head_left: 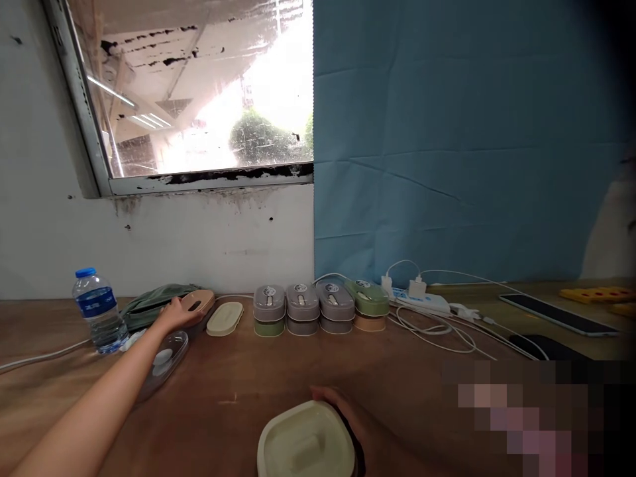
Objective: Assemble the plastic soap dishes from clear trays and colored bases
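Note:
My left hand [172,315] reaches to the far left of the table and grips the near end of a peach lunch box lid [203,300] with a dark oval slot. A cream lid [224,319] lies flat just right of it. Under my left forearm is a clear plastic lid [171,358], partly hidden. Close to me, my right hand [342,414] is wrapped around the right side of a pale cream-green lunch box [303,444]. A raised shape shows in the middle of its top, and the frame cuts off its near edge.
Several stacked lunch boxes [302,306] stand in a row by the wall. A water bottle [99,311] and a green pouch [149,305] are at left. To the right lie a power strip [422,299], white cables [437,324] and a phone [556,314].

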`<act>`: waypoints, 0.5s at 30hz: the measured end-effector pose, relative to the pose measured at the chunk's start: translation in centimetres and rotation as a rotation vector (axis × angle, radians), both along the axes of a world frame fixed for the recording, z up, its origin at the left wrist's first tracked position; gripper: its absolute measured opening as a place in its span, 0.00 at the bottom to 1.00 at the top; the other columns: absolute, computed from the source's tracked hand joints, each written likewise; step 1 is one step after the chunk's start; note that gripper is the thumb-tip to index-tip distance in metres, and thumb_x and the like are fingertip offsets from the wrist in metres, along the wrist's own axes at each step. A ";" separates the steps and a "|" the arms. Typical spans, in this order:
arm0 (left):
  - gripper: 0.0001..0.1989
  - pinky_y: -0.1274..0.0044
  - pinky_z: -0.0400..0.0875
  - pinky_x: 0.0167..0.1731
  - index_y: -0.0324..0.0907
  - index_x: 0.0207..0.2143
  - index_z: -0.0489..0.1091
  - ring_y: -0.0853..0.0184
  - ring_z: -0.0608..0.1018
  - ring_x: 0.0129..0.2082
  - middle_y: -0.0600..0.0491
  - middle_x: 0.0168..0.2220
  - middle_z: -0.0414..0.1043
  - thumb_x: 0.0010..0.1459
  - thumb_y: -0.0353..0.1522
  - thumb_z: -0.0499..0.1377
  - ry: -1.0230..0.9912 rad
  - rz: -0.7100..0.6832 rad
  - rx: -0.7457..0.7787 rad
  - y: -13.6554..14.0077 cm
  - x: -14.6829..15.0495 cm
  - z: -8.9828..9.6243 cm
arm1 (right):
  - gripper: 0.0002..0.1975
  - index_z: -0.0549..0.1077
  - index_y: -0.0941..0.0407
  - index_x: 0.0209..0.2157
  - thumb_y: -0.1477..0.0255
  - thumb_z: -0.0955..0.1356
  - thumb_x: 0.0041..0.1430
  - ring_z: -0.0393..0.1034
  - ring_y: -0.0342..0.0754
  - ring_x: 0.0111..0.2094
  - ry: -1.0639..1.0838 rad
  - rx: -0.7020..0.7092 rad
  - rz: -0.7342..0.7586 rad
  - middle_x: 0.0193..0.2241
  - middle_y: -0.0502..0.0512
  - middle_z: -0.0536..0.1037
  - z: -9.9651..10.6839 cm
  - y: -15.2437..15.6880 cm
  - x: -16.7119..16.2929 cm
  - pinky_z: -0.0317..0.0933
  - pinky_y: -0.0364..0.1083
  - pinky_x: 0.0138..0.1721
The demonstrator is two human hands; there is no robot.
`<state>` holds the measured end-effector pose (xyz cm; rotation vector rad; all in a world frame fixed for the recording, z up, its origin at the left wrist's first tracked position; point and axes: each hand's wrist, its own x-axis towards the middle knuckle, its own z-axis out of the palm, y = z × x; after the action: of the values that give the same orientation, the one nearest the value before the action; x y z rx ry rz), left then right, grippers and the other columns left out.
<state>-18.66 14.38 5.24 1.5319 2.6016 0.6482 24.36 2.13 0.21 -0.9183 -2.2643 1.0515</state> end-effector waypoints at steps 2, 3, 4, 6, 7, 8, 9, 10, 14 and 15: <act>0.43 0.68 0.64 0.38 0.29 0.47 0.56 0.46 0.66 0.47 0.31 0.47 0.61 0.34 0.51 0.57 -0.016 -0.016 -0.047 0.5 -0.7 -0.6 | 0.47 0.54 0.53 0.54 0.60 0.73 0.29 0.54 0.60 0.52 0.018 0.019 0.002 0.53 0.59 0.59 -0.4 0.3 -0.1 0.50 0.50 0.52; 0.43 0.69 0.65 0.37 0.30 0.46 0.56 0.47 0.68 0.45 0.32 0.46 0.62 0.33 0.51 0.56 -0.023 -0.023 -0.059 0.6 -1.0 -0.8 | 0.48 0.54 0.53 0.54 0.60 0.73 0.28 0.55 0.60 0.52 0.022 0.025 0.004 0.52 0.59 0.59 -0.6 0.4 -0.1 0.51 0.50 0.52; 0.42 0.69 0.65 0.36 0.30 0.46 0.56 0.48 0.69 0.44 0.32 0.46 0.63 0.33 0.51 0.56 -0.029 -0.035 -0.064 0.7 -1.2 -1.0 | 0.48 0.54 0.53 0.54 0.60 0.73 0.27 0.55 0.61 0.52 0.026 0.030 0.005 0.52 0.59 0.60 -0.8 0.5 -0.2 0.51 0.51 0.52; 0.41 0.71 0.66 0.34 0.29 0.46 0.57 0.50 0.70 0.43 0.33 0.45 0.64 0.34 0.50 0.56 -0.033 -0.062 -0.063 0.9 -1.6 -1.3 | 0.48 0.55 0.52 0.53 0.60 0.73 0.26 0.55 0.61 0.51 0.038 0.033 0.009 0.52 0.59 0.60 -1.1 0.7 -0.2 0.51 0.51 0.51; 0.41 0.72 0.66 0.34 0.29 0.46 0.57 0.51 0.70 0.43 0.34 0.45 0.64 0.35 0.50 0.56 -0.031 -0.074 -0.058 0.9 -1.7 -1.4 | 0.48 0.55 0.52 0.53 0.60 0.74 0.26 0.56 0.61 0.51 0.047 0.033 0.010 0.51 0.59 0.60 -1.1 0.8 -0.2 0.52 0.50 0.51; 0.41 0.72 0.66 0.34 0.28 0.46 0.57 0.51 0.70 0.43 0.34 0.46 0.64 0.35 0.49 0.56 -0.028 -0.083 -0.051 0.9 -1.8 -1.5 | 0.48 0.55 0.52 0.53 0.60 0.74 0.26 0.56 0.61 0.51 0.055 0.033 0.011 0.51 0.59 0.61 -1.1 0.8 -0.2 0.52 0.50 0.51; 0.41 0.72 0.66 0.34 0.28 0.46 0.57 0.51 0.70 0.43 0.34 0.46 0.63 0.35 0.49 0.56 -0.024 -0.087 -0.048 0.9 -1.8 -1.6 | 0.48 0.56 0.53 0.53 0.60 0.74 0.26 0.56 0.60 0.51 0.059 0.034 0.011 0.51 0.59 0.61 -1.1 0.8 -0.2 0.52 0.50 0.51; 0.41 0.72 0.66 0.33 0.28 0.46 0.57 0.51 0.70 0.43 0.34 0.46 0.63 0.34 0.49 0.57 -0.022 -0.087 -0.048 0.9 -1.8 -1.7 | 0.47 0.56 0.53 0.53 0.60 0.74 0.27 0.56 0.60 0.51 0.057 0.032 0.013 0.51 0.59 0.60 -1.0 0.7 -0.2 0.52 0.50 0.51; 0.38 0.72 0.66 0.33 0.32 0.44 0.61 0.50 0.71 0.41 0.36 0.44 0.66 0.32 0.47 0.58 -0.009 -0.093 -0.042 0.8 -1.5 -2.3 | 0.44 0.55 0.53 0.53 0.60 0.73 0.32 0.56 0.59 0.51 0.030 0.020 0.000 0.51 0.60 0.61 -0.4 0.3 -0.1 0.52 0.50 0.51; 0.36 0.72 0.66 0.33 0.33 0.43 0.62 0.49 0.71 0.42 0.37 0.43 0.67 0.32 0.47 0.59 -0.001 -0.098 -0.025 0.8 -1.4 -2.4 | 0.44 0.55 0.52 0.53 0.60 0.73 0.32 0.56 0.58 0.51 0.024 0.021 -0.004 0.51 0.60 0.60 -0.2 0.2 -0.1 0.52 0.50 0.51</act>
<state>-20.08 15.23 2.85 1.6384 2.5049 0.6052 24.23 2.36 -0.02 -0.8967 -2.2493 1.0295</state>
